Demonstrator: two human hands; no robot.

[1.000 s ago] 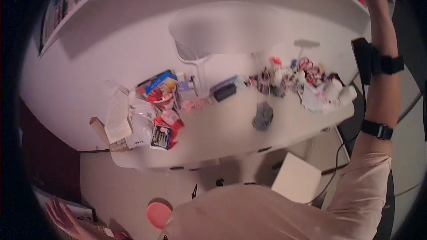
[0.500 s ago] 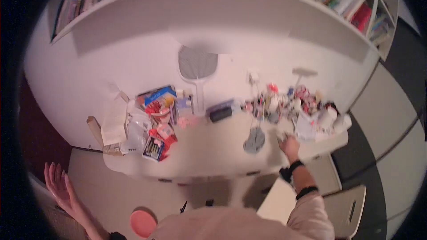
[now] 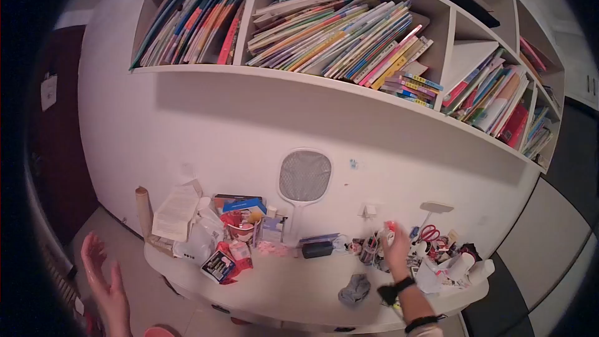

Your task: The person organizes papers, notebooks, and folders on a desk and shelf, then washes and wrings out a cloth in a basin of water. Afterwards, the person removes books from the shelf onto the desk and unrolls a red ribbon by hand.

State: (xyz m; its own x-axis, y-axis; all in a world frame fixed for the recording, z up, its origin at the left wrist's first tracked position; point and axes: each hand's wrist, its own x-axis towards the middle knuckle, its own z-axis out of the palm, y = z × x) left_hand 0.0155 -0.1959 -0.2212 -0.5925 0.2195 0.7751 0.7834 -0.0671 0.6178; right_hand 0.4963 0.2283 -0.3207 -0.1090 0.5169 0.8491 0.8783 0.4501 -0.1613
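Head view: a pale wall takes up most of the room before me, with a broad white bookshelf curving across its upper part, its compartments packed with leaning books. Below, a long white desk runs along the wall, bare down its middle and front, cluttered at both ends. To the left I see a dark door; to the right, dark and grey panels.

Propped upright against the wall behind the desk is a racket with grey mesh, handle down. Papers lean at the desk's left end beside a cardboard tube, next to a clear plastic bag.

The person's left hand hangs in the air off that end, fingers loose and parted. Their right hand is over the right-hand clutter, fingertips at a small red-and-white item; whether they grasp it or only touch it, I cannot tell.

Grey cloth lies crumpled nearer the front edge. A black case sits mid-desk, and red-handled scissors stand just right of the hand. Smallest is that red-and-white item, partly hidden by the fingers.
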